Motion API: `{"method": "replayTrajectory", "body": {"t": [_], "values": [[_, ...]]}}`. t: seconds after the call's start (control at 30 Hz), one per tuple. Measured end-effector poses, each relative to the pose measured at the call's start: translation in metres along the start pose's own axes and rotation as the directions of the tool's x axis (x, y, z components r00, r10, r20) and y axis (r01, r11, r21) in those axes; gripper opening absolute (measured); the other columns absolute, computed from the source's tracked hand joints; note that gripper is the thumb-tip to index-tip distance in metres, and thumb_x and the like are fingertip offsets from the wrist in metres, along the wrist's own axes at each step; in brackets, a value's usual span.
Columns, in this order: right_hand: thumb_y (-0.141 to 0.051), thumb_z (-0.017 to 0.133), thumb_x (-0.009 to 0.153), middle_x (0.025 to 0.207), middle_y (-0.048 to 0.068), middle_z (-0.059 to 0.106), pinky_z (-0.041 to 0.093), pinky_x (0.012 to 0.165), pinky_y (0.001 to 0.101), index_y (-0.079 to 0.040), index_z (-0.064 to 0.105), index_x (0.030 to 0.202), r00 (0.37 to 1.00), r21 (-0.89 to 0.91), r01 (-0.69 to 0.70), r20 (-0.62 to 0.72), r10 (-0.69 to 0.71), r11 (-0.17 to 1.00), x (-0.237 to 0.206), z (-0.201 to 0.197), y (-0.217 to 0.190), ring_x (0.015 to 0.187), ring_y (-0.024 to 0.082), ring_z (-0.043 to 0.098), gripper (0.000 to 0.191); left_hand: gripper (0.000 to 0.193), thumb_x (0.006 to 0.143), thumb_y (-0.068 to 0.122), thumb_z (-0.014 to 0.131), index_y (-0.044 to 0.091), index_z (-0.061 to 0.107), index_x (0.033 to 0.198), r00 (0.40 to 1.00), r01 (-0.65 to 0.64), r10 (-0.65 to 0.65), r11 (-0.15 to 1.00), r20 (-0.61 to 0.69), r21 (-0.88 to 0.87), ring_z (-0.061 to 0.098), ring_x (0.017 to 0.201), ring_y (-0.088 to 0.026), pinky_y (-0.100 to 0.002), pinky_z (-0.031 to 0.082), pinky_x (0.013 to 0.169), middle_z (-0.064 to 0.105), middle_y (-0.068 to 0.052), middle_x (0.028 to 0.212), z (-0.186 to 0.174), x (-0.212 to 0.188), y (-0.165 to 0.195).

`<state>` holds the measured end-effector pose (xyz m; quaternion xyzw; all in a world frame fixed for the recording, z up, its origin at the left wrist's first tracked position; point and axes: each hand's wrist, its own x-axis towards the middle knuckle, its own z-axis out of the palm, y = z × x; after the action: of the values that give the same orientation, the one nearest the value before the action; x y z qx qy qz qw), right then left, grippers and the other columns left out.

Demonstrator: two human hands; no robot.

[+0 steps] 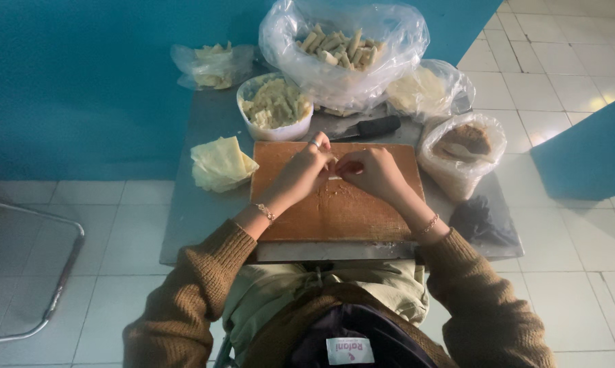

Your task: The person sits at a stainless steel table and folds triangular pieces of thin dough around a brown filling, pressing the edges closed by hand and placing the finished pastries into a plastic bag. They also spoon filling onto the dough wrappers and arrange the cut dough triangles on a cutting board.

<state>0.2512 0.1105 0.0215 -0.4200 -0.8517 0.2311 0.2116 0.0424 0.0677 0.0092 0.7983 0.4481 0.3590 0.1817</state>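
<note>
A small pale roll [335, 172] sits pinched between the fingertips of the left hand [306, 168] and the right hand [373, 172], both closed narrowly on it and held low over the board [335, 211], which gives a firm flat base. Just beyond the left hand stands a bowl [275, 109] of filling; to its left lie stacked wrappers [220, 162]. Beyond the right hand lies a knife [370, 127], then a bag [341, 51] of finished rolls, all within reach on the worktop [198, 211].

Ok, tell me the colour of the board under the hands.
Orange-brown; the board shows best in the head view.
</note>
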Motion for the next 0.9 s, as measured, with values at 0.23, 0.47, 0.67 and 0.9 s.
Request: {"method": "replayTrajectory", "body": {"t": [0.23, 0.47, 0.67, 0.9], "values": [[-0.019, 0.08, 0.081, 0.093, 0.006, 0.074, 0.059, 0.07, 0.036, -0.015, 0.081, 0.092, 0.993, 0.026, 0.105, -0.052, -0.103, 0.994, 0.001, 0.003, 0.005, 0.075, 0.021, 0.075, 0.012, 0.006, 0.081, 0.003, 0.076, 0.002, 0.07, 0.081, 0.967, -0.236, 0.255, 0.909, -0.013, 0.343, 0.066, 0.099, -0.026, -0.041, 0.052, 0.089, 0.06, -0.011, 0.11, -0.007, -0.002, 0.001], [-0.018, 0.077, 0.083, 0.089, -0.001, 0.075, 0.056, 0.08, 0.0374, -0.013, 0.076, 0.101, 0.953, -0.179, 0.224, -0.167, -0.254, 0.958, -0.01, 0.006, -0.002, 0.089, 0.021, 0.071, 0.018, 0.019, 0.078, 0.019, 0.079, 0.005, 0.071, 0.089, 0.936, -0.324, 0.351, 0.813, 0.038, 0.484, 0.057, 0.11, -0.025, -0.042, 0.045, 0.091, 0.06, -0.011, 0.117, -0.011, -0.007, 0.008], [-0.024, 0.081, 0.079, 0.105, -0.003, 0.072, 0.046, 0.09, 0.0413, -0.021, 0.08, 0.092, 0.95, -0.333, 0.216, -0.148, -0.277, 0.918, -0.019, 0.002, -0.012, 0.113, 0.019, 0.06, 0.013, 0.014, 0.09, 0.015, 0.073, 0.005, 0.071, 0.099, 0.918, -0.369, 0.392, 0.775, 0.068, 0.513, 0.056, 0.116, -0.023, -0.04, 0.045, 0.098, 0.059, -0.008, 0.117, -0.007, -0.005, 0.0], [-0.022, 0.082, 0.078, 0.107, -0.004, 0.07, 0.044, 0.096, 0.041, -0.021, 0.081, 0.092, 0.932, -0.355, 0.257, -0.154, -0.328, 0.899, -0.015, 0.002, -0.011, 0.114, 0.022, 0.055, 0.013, 0.015, 0.083, 0.023, 0.077, 0.008, 0.075, 0.085, 0.998, 0.049, -0.057, 0.951, 0.016, 0.307, 0.055, 0.101, -0.028, -0.044, 0.043, 0.09, 0.059, -0.009, 0.099, -0.008, -0.004, 0.011]]}}
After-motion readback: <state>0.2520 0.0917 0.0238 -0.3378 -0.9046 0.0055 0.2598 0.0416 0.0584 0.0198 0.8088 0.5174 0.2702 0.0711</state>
